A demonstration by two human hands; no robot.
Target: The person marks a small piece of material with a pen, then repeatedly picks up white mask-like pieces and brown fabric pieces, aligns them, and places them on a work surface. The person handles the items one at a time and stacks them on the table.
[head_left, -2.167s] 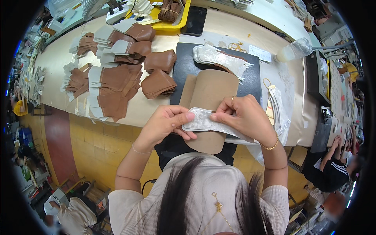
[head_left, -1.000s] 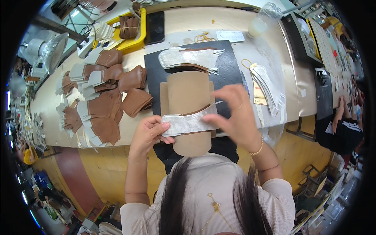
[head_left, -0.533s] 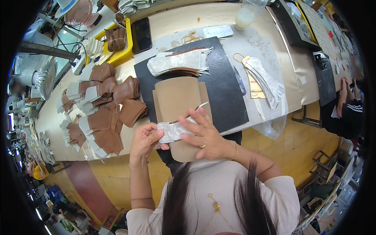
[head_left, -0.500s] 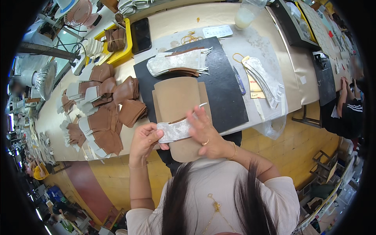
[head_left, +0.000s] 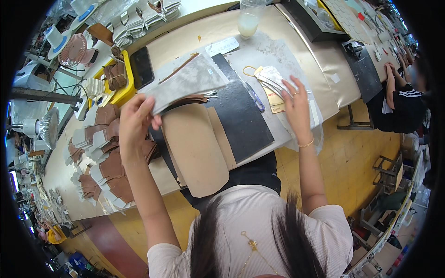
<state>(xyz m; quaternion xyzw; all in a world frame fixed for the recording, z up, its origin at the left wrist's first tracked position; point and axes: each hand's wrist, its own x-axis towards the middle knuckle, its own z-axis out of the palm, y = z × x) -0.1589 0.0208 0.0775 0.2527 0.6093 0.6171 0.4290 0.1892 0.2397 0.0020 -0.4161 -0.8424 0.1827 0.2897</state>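
My left hand (head_left: 139,116) pinches the lower left end of a grey, mottled leather piece (head_left: 192,83) between thumb and fingers. This piece slants above a stack of brown-edged strips (head_left: 192,99), largely covering it, at the far side of a black board (head_left: 243,123). Over a fan of pale curved strips (head_left: 270,76), my right hand (head_left: 297,104) has its fingers apart; it hides their near end, and whether it touches them is unclear. A curved tan board (head_left: 197,143) lies in front of me, partly over the black board.
Bundles of brown and grey leather pieces (head_left: 109,153) fill the table's left. Farther back are a yellow tray (head_left: 125,95), a phone (head_left: 141,67) and a plastic cup (head_left: 249,25). A purple-handled tool (head_left: 256,98) lies beside the black board. A co-worker (head_left: 401,99) sits at far right.
My left hand has carried the grey piece from the tan board up and left, over the strip stack. My right hand has left that piece and moved right, to the pale strips.
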